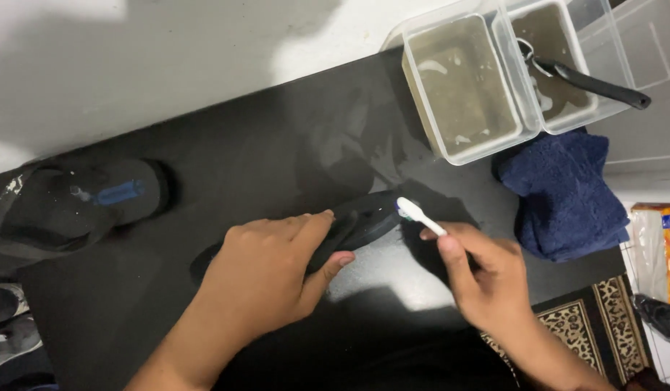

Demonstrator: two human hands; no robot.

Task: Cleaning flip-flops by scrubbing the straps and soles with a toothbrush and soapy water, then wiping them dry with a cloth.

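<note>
The black rubber flip-flop sandal (pixel 360 221) lay flat near the middle of the wet black mat (pixel 226 166), sole towards the camera as far as could be told, and it was the thing under work. In the head view, the left hand (pixel 266 271) pressed down over its middle and near end, fingers curled round the edge and thumb tucked under the side, so the sandal was clamped in place. The right hand (pixel 483 279) was closed in a pinch on the handle of a white toothbrush (pixel 418 215), whose bristled head touched the sandal's far end.

Judging by the wet sheen and pale streaks on the mat about the sandal, scrubbing was well under way, though how much of the surface was already clean could not be told. A second black flip-flop with a blue strap piece (pixel 89 203) lay well apart at the mat's left end, dry-looking and seemingly untouched. At the far right edge stood two clear plastic tubs of murky water (pixel 462 87), a black-handled tool (pixel 599 85) resting in the further one, and just beside them a dark blue towel (pixel 567 192).
</note>
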